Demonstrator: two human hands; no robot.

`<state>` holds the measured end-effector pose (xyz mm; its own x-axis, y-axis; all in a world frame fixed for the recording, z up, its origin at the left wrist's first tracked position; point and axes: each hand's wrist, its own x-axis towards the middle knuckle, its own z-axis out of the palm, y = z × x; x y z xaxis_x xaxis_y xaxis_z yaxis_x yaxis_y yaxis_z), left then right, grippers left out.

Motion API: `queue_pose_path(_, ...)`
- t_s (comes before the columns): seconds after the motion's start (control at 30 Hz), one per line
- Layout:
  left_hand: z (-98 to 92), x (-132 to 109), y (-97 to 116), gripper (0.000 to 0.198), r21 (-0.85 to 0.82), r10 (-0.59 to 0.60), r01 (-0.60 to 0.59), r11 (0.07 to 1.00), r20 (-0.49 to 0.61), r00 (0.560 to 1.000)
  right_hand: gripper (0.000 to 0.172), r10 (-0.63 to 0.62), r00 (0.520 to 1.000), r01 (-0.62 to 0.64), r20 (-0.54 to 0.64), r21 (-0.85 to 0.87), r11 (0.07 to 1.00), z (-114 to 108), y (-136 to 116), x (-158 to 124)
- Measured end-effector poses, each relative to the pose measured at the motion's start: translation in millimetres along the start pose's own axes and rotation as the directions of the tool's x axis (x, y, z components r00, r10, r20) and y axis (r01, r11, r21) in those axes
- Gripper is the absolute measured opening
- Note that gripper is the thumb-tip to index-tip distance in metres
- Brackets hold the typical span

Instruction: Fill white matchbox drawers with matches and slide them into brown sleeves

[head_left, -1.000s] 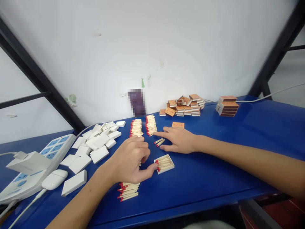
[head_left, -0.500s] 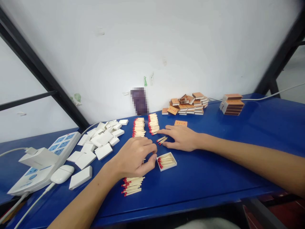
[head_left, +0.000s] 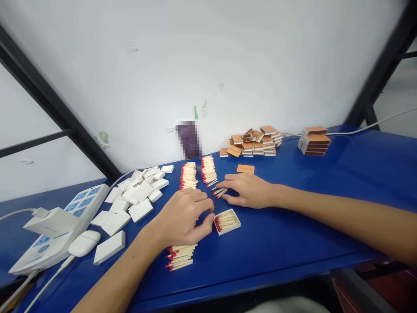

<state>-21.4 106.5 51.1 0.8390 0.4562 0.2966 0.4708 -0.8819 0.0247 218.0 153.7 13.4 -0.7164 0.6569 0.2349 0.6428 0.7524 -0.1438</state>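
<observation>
My left hand (head_left: 187,216) rests over a long row of red-headed matches (head_left: 180,257), hiding its middle. Its thumb and forefinger curve with a gap between them, beside an open white tray (head_left: 239,224) partly filled with matches (head_left: 226,221). My right hand (head_left: 249,190) lies low on the table, thumb and forefinger apart on either side of a few loose matches (head_left: 220,192). Just behind those matches is a second row of matches (head_left: 208,169). An orange matchbox cover (head_left: 245,169) sits beyond my right hand.
White trays (head_left: 141,191) are heaped at the left, near a power strip (head_left: 94,195) with a charger (head_left: 54,224) and a white case (head_left: 84,243). Matchboxes (head_left: 257,143) pile up against the wall, with a stack (head_left: 314,141) farther right. A purple pixelated object (head_left: 189,140) leans there.
My right forefinger has drawn back toward me from the second row, and more loose matches now lie beside its tip. My left hand has barely moved. The view has shifted slightly.
</observation>
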Motion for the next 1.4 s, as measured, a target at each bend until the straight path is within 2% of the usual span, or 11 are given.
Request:
queue_pose_path(0.17, -1.6, -1, -1, 0.019, 0.013, -0.009, 0.009, 1.000, -0.010, 1.000, 0.029, -0.029, 0.999, 0.031, -0.038, 0.067, 0.997, 1, -1, -1)
queue_pose_path(0.3, -2.0, -1, -2, 0.020, 0.023, -0.015, 0.015, 1.000, 0.005, 1.000, 0.031, -0.006, 0.998, 0.010, -0.057, 0.071, 0.997, 0, -2, -2)
queue_pose_path(0.4, -1.3, -1, 0, 0.022, 0.028, -0.029, 0.029, 0.999, 0.018, 0.999, 0.034, -0.001, 1.000, 0.001, -0.003, 0.024, 1.000, -3, -2, -1)
queue_pose_path(0.57, -2.3, -1, 3, 0.035, 0.050, -0.096, 0.097, 0.994, -0.020, 0.995, 0.034, -0.085, 0.991, 0.091, 0.107, -0.053, 0.994, -16, -4, -3)
queue_pose_path(0.7, -2.5, -1, 4, 0.036, 0.062, -0.105, 0.106, 0.992, -0.012, 0.994, 0.033, -0.079, 0.982, 0.107, 0.173, -0.162, 0.981, -25, -10, -7)
queue_pose_path(0.8, -0.5, -1, 4, 0.035, 0.065, -0.111, 0.109, 0.992, 0.029, 0.993, 0.029, -0.051, 0.983, 0.074, 0.179, -0.125, 0.989, -29, -11, -9)
queue_pose_path(0.93, 1.1, 0, 3, 0.034, 0.048, -0.085, 0.081, 0.996, 0.070, 0.994, 0.022, 0.022, 0.977, -0.030, 0.211, 0.038, 0.999, -33, -8, -11)
queue_pose_path(1.1, 0.3, 0, 3, 0.033, 0.066, -0.103, 0.100, 0.993, 0.043, 0.994, 0.020, 0.064, 0.956, -0.091, 0.285, 0.080, 0.993, -36, -8, -14)
queue_pose_path(1.2, 1.4, 0, 2, 0.032, 0.059, -0.109, 0.106, 0.993, 0.047, 0.993, 0.019, 0.065, 0.962, -0.070, 0.264, 0.010, 0.997, -31, -11, -17)
queue_pose_path(1.33, 3.7, 0, 2, 0.032, 0.053, -0.101, 0.098, 0.994, 0.058, 0.993, 0.018, -0.013, 0.986, 0.053, 0.169, -0.235, 0.971, -20, -17, -21)
queue_pose_path(1.4, 4.3, 0, 2, 0.031, 0.049, -0.095, 0.092, 0.995, 0.056, 0.994, 0.018, -0.021, 0.988, 0.068, 0.152, -0.306, 0.950, -17, -19, -22)
